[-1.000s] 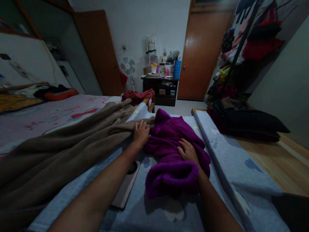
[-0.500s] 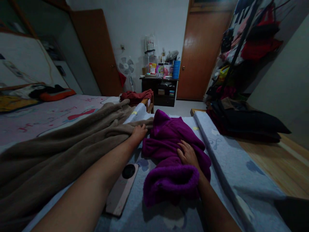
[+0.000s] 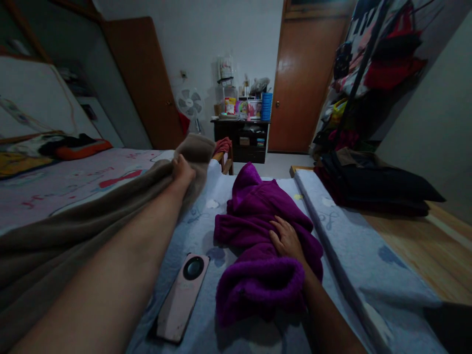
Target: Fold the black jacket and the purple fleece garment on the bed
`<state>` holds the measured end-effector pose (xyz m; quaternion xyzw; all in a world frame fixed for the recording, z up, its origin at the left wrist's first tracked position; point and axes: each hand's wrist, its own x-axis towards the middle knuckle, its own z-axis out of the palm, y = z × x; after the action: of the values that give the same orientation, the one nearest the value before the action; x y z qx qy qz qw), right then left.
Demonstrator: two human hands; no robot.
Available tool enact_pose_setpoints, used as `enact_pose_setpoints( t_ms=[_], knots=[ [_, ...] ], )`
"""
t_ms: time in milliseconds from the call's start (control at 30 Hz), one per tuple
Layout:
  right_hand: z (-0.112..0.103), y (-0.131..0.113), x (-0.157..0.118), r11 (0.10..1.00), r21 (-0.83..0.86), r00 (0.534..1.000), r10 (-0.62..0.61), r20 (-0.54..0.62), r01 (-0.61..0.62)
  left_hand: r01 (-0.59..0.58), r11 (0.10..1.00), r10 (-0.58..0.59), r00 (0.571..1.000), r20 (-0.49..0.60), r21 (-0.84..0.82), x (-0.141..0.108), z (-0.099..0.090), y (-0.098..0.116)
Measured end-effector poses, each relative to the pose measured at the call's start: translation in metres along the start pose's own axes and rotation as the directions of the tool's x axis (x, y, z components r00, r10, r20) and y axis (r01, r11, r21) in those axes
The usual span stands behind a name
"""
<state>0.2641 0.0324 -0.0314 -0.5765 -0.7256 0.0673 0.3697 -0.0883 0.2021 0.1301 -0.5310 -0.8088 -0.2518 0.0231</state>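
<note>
A purple fleecy garment (image 3: 258, 236) lies bunched on the blue patterned bed sheet (image 3: 206, 295). My right hand (image 3: 286, 237) rests on it with the fingers spread. On the left, my left hand (image 3: 183, 171) is closed on a grey-brown blanket (image 3: 110, 206), whose far end is lifted and folds over beyond the hand. The rest of the blanket trails toward the lower left, partly behind my left forearm. A pinkish phone (image 3: 184, 295) with a round dark camera ring lies between my forearms.
Dark folded clothes (image 3: 372, 182) are stacked on a wooden surface (image 3: 435, 250) at the right. A pink sheet (image 3: 84, 182) covers the bed area at the left. Behind stand a fan (image 3: 190, 103) and a dark cabinet (image 3: 239, 142); a reddish cloth (image 3: 223, 145) hangs by a wooden edge.
My left hand has moved left and away from me, pulling the blanket off the blue sheet beside the purple garment. More of the phone shows. My right hand has stayed on the garment.
</note>
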Motion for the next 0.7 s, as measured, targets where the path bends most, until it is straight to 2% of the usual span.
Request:
enact_pose_setpoints(
  t_ms=[100,133,200,267,300,367,433,533,700],
  knots=[
    [0.000,0.000,0.000,1.000,-0.004,1.000,0.003,0.005,-0.003,0.110,0.991,-0.104,0.990,-0.092,0.070,0.001,-0.010,-0.018],
    [0.000,0.000,0.000,1.000,-0.004,1.000,0.003,0.006,-0.003,0.095,0.991,-0.083,0.989,-0.125,0.090,0.000,-0.011,-0.022],
    [0.000,0.001,0.000,1.000,-0.001,1.000,0.001,0.005,-0.001,-0.061,0.986,0.081,0.988,-0.130,0.153,-0.004,-0.008,-0.027],
    [0.000,0.001,0.000,1.000,0.000,1.000,0.002,0.005,-0.002,-0.275,0.927,0.278,0.960,0.023,0.254,-0.009,-0.001,-0.025],
    [0.000,0.001,0.000,1.000,0.001,1.000,0.003,0.006,-0.003,-0.351,0.890,0.326,0.936,0.131,0.291,-0.012,0.004,-0.023],
    [0.000,0.001,0.000,1.000,0.002,1.000,0.006,0.015,-0.007,-0.382,0.855,0.299,0.916,0.270,0.350,-0.019,0.016,-0.016],
    [-0.001,0.001,0.000,1.000,-0.002,1.000,0.007,0.027,-0.007,-0.353,0.842,0.248,0.925,0.289,0.408,-0.028,0.028,-0.010],
    [-0.001,0.001,0.000,1.000,-0.020,0.999,0.010,0.032,-0.009,-0.374,0.777,0.250,0.921,0.298,0.507,-0.036,0.035,-0.008],
    [-0.002,-0.001,0.000,1.000,-0.026,1.000,0.001,0.031,0.000,-0.433,0.740,0.312,0.899,0.309,0.514,-0.019,0.013,-0.027]
  ],
)
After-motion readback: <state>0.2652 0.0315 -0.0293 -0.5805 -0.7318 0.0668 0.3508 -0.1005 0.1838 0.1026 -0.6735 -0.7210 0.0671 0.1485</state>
